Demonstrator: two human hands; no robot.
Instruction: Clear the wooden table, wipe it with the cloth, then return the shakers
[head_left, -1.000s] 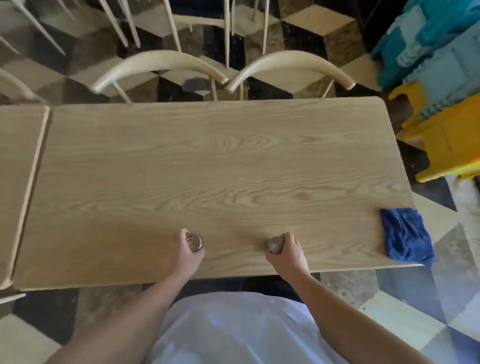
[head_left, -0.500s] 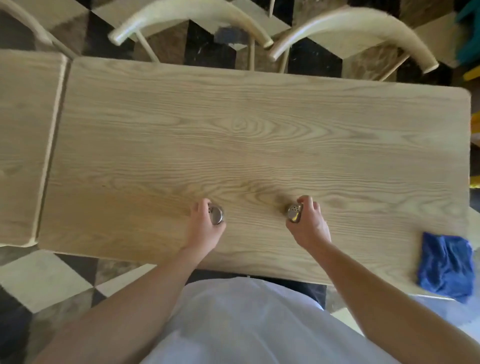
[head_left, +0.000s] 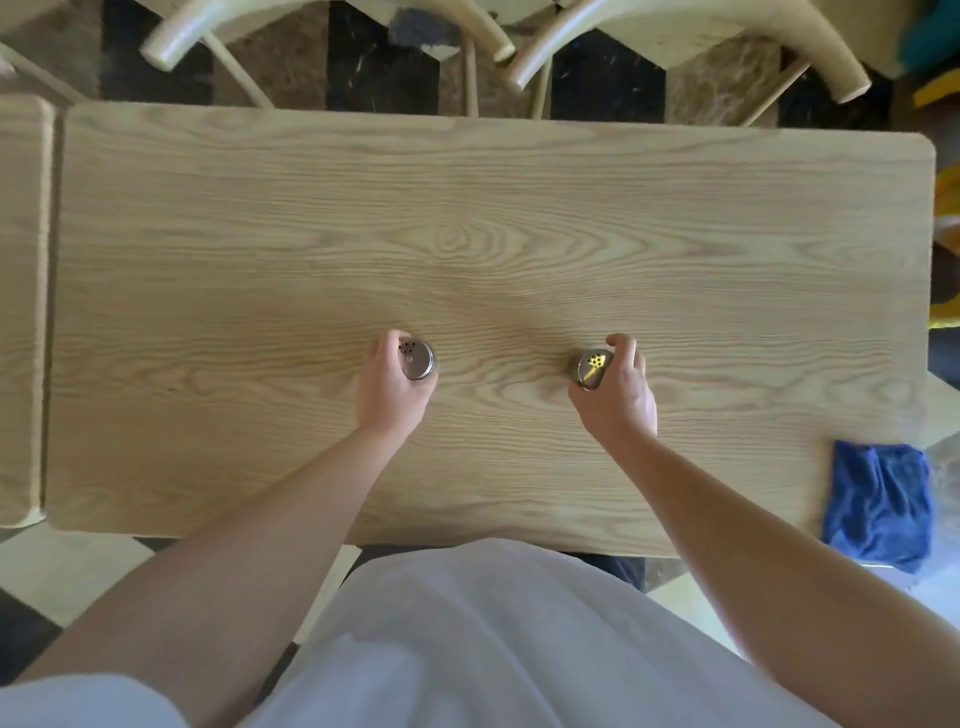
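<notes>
Over the middle of the wooden table (head_left: 467, 218), my left hand (head_left: 389, 389) is wrapped around a shaker with a plain metal lid (head_left: 417, 359). My right hand (head_left: 618, 392) grips a second shaker whose perforated lid shows yellow (head_left: 591, 368). Both shakers stand upright, about a hand's width apart; whether they touch the tabletop I cannot tell. A crumpled blue cloth (head_left: 878, 504) lies at the table's near right corner, partly hanging over the edge.
Two pale wooden chairs (head_left: 322, 21) (head_left: 691, 31) are pushed in at the far side. A second table (head_left: 23, 312) abuts on the left. Yellow and teal objects (head_left: 945, 88) stand to the right on a black, brown and cream tiled floor.
Both hands have carried the shakers from the near edge out to the middle of the table. My head has leaned forward, so the view looks more straight down.
</notes>
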